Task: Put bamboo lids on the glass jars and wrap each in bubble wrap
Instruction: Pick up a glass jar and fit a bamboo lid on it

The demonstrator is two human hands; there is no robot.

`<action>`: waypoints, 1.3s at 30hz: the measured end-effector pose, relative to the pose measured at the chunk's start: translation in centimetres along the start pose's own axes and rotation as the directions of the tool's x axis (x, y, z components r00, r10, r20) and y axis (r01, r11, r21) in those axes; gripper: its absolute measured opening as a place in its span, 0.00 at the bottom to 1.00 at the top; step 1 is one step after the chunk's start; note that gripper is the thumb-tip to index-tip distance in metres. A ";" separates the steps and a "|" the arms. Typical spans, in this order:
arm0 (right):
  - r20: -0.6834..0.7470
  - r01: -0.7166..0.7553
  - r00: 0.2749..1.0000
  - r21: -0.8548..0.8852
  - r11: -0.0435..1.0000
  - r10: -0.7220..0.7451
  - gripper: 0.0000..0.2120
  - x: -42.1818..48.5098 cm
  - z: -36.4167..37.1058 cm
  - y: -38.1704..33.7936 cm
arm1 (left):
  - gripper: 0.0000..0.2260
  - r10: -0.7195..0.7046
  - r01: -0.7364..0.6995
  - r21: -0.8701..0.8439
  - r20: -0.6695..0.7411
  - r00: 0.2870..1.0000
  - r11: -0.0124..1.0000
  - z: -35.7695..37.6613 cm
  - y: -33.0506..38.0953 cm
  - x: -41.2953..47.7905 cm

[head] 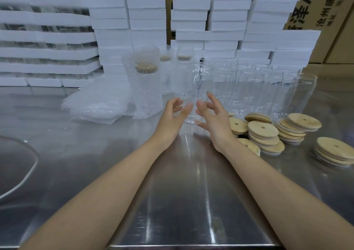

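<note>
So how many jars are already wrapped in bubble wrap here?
3 that I can make out: one wrapped jar in front, left of the hands, and two more behind it, mostly hidden. Others may be hidden behind those.

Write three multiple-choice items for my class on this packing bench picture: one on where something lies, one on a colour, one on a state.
1. Where are the bamboo lids stacked?
A. On the steel table, to the right of the hands
B. On top of the foam blocks
C. Under the bubble wrap sheets

2. What colour are the foam blocks stacked at the back?
A. Black
B. White
C. Green

3. What is the state of the glass jar between the left hand and right hand?
A. Lidded and wrapped
B. Lidded, unwrapped
C. Bare, with no lid or wrap

Answers: 1 A, the lids sit in piles on the table by the right forearm. 2 B, every block is white. 3 C, the glass is clear and uncovered, unlike the wrapped jar to its left.
</note>
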State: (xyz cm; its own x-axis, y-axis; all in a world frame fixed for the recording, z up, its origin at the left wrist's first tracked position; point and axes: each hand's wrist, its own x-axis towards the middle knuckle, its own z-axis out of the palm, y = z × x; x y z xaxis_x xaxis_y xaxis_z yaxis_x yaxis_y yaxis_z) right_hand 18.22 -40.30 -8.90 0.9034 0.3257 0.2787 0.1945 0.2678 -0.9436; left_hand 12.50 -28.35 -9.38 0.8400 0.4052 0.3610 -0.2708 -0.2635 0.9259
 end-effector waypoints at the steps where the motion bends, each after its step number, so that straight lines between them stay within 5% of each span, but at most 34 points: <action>1: -0.002 0.000 1.000 -0.003 1.000 0.000 0.21 0.0 -0.1 -0.1 | 0.27 -0.022 0.022 0.004 0.044 0.999 1.000 0.1 0.0 -0.1; 6: 0.081 -0.053 0.995 0.011 0.999 0.052 0.15 0.0 -0.4 -0.4 | 0.45 -0.062 0.066 -0.097 0.044 0.997 0.993 -0.7 -0.1 0.1; 10: 0.138 -0.048 0.989 0.000 0.999 0.048 0.13 0.1 -0.3 -0.3 | 0.34 -0.106 0.113 -0.235 0.038 0.994 0.966 -1.1 -0.3 0.5; 14: 0.273 -0.132 0.954 0.024 0.991 0.121 0.17 -0.1 -0.1 -0.4 | 0.16 -0.153 0.243 -0.487 0.218 0.964 0.839 -1.2 0.0 0.7; 22: 0.290 -0.184 0.945 0.096 0.978 0.149 0.24 0.1 -0.1 0.0 | 0.27 -0.211 0.361 -0.499 0.332 0.919 0.787 -1.4 -0.2 0.8; 27: 0.239 -0.188 0.958 0.108 0.976 0.158 0.29 -0.1 -0.2 -0.3 | 0.18 -0.251 0.343 -0.526 0.239 0.938 0.778 -0.9 -0.5 0.8; 33: 0.137 0.038 0.990 -0.059 0.998 -0.029 0.39 -0.1 -0.3 -0.1 | 0.20 -0.304 0.362 -0.533 0.196 0.932 0.765 -0.9 -0.7 1.0; 39: 0.117 0.362 0.932 -0.246 0.899 -0.343 0.38 -0.1 -0.1 0.4 | 0.17 -0.278 0.347 -0.504 0.209 0.938 0.791 -0.8 -1.3 1.3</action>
State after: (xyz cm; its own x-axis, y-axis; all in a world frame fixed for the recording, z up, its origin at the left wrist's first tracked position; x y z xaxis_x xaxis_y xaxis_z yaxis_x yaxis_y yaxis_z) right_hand 18.23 -40.34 -9.31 0.7304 0.3177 0.6046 0.5960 0.1357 -0.7914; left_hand 13.52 -26.75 -10.07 0.9610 0.2705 0.0576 -0.1599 0.3733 0.9138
